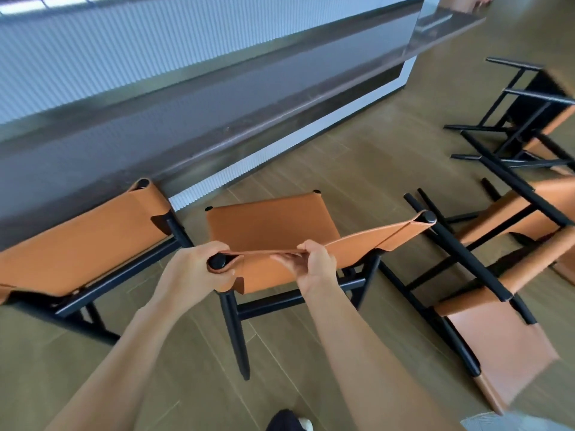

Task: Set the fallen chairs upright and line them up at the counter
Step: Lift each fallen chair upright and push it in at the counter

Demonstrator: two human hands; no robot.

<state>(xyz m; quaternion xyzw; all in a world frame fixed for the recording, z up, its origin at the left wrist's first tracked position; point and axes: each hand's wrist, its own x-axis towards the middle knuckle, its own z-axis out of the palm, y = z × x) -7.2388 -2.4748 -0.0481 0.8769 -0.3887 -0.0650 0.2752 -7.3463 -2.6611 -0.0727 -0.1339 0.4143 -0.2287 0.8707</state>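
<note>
Wood-plank floor (311, 169) in a greenish-brown tone, boards running diagonally; long counter (217, 98) with a dark glossy top and white ribbed front crosses the upper left. Middle chair (273, 225), tan leather on a black frame, stands upright facing the counter's front edge. Left hand (199, 269) is wrapped around the backrest's left post end; right hand (311, 269) pinches the backrest's top leather edge, fingers curled over it. Second upright chair (84, 244) just beside it on the left, also at the counter. Fallen chair (497, 275) lies on its side at right, legs toward the middle chair. Another overturned chair (529, 126) lies farther off, near the counter's far end. Dark shoe (283, 421) at bottom edge.
</note>
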